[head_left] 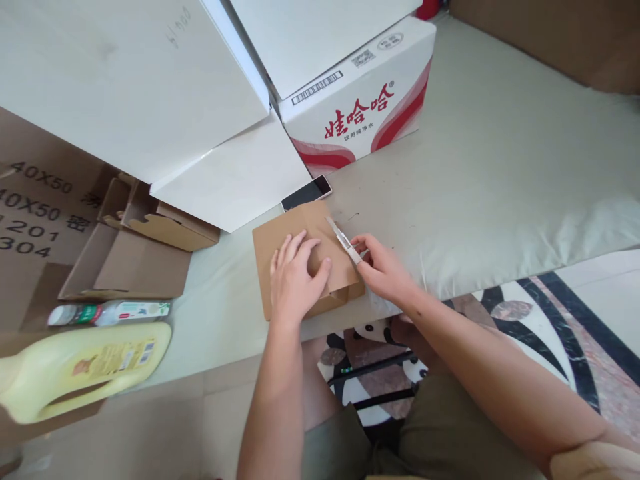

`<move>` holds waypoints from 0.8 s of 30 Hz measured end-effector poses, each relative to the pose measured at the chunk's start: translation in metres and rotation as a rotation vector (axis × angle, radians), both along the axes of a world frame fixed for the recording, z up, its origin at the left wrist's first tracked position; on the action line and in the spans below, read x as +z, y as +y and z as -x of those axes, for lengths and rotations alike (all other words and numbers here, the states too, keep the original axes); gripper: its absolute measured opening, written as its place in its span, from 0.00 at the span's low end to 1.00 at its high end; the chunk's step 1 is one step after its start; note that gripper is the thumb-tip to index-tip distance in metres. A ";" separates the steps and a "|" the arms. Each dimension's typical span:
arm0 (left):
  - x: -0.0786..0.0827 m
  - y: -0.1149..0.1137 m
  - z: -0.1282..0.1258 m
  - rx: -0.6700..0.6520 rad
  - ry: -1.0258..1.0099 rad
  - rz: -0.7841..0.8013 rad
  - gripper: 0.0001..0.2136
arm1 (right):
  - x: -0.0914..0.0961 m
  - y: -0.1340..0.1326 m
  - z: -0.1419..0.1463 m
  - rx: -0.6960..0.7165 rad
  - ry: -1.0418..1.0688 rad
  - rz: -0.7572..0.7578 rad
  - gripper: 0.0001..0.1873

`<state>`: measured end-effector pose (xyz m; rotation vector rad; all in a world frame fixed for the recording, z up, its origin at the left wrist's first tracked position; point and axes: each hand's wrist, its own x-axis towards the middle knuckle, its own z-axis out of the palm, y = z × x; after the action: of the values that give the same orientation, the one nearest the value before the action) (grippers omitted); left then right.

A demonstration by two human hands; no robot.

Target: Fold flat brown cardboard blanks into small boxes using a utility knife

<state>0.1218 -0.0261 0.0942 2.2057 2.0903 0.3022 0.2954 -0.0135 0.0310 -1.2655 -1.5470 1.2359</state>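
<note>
A small flat brown cardboard box (280, 237) lies on the pale cushion in front of me. My left hand (295, 277) presses flat on top of it, fingers spread. My right hand (383, 267) pinches a slim utility knife (343, 240) by its handle, with the blade end resting on the box's right side. A phone (307, 193) lies screen-up just behind the box, touching its far edge.
A white carton with red characters (357, 100) stands behind, with large white boxes (150, 87) to its left. Opened brown cardboard pieces (130, 253) lie at left, above a small bottle (110, 313) and a yellow jug (80, 370). A patterned rug (525, 320) lies at right.
</note>
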 end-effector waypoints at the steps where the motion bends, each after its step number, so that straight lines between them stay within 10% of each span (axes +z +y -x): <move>1: 0.000 0.000 0.000 0.001 -0.001 -0.002 0.17 | 0.000 0.000 0.000 0.000 -0.001 -0.005 0.16; 24: 0.000 -0.001 0.001 0.006 -0.042 0.010 0.17 | -0.013 0.001 0.001 0.024 -0.019 -0.014 0.17</move>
<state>0.1205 -0.0274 0.0944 2.1685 2.0732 0.3345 0.2947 -0.0121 0.0185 -1.2567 -1.5858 1.2293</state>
